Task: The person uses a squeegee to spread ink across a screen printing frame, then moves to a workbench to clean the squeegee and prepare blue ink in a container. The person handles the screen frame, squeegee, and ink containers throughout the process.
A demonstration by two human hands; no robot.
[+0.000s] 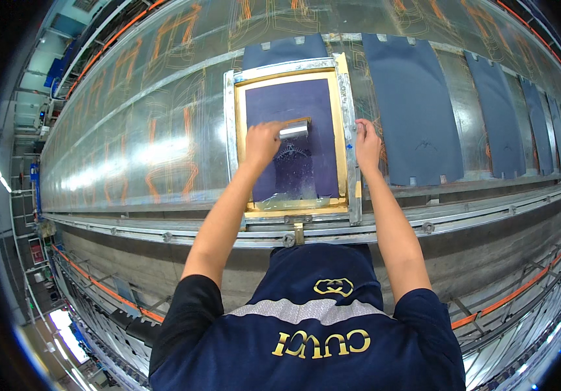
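A screen-printing frame (230,130) with a metal border and yellow-taped inner edges lies on the long metal table in front of me. Its purple mesh (287,100) carries a small pale motif (290,152) at the centre. My left hand (263,140) is closed round the end of a squeegee (295,128), which is over the mesh just above that motif. At the frame's right side bar, my right hand (368,146) grips the edge with bent fingers. A blue-grey fabric panel (285,52) shows beyond the frame's far edge; the rest of it is hidden underneath.
More blue-grey panels (414,98) lie in a row to the right, some with a dark motif near their lower ends. A metal rail (384,227) with a small brass-coloured stop (298,233) runs along the table's near edge. Orange line markings (173,173) cover the table at left.
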